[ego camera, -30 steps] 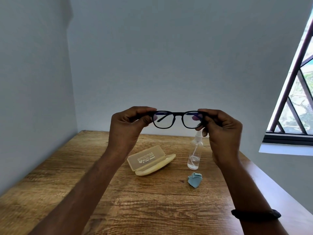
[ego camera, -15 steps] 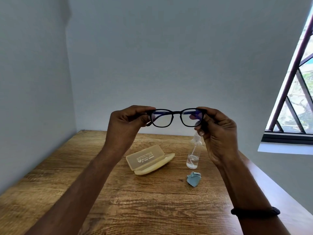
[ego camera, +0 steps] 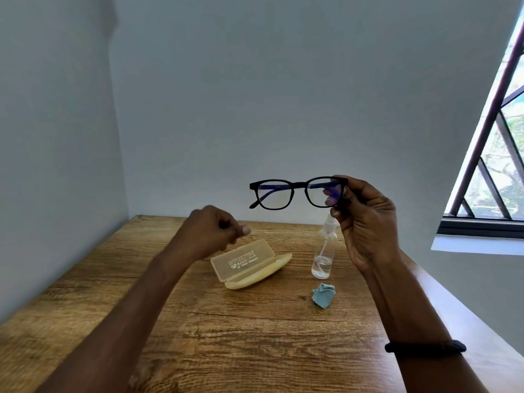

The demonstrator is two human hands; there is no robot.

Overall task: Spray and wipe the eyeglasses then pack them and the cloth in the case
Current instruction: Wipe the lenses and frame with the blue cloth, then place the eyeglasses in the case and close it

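Note:
Black-framed eyeglasses (ego camera: 283,191) hang in the air above the table, held by their right end in my right hand (ego camera: 365,219). My left hand (ego camera: 211,232) is lower, just above the case, blurred, with fingers loosely curled and nothing in them. A pale yellow eyeglass case (ego camera: 251,265) lies open on the wooden table (ego camera: 226,336). A clear spray bottle (ego camera: 324,251) stands to the case's right, partly behind my right hand. A small crumpled blue cloth (ego camera: 323,295) lies in front of the bottle.
Grey walls close the table's left and far sides. A barred window (ego camera: 493,154) is at the right, beyond the table's right edge. A dark band sits on my right wrist (ego camera: 425,347).
My left hand has let go of the glasses' left end and dropped down toward the case. My right hand now holds the glasses alone.

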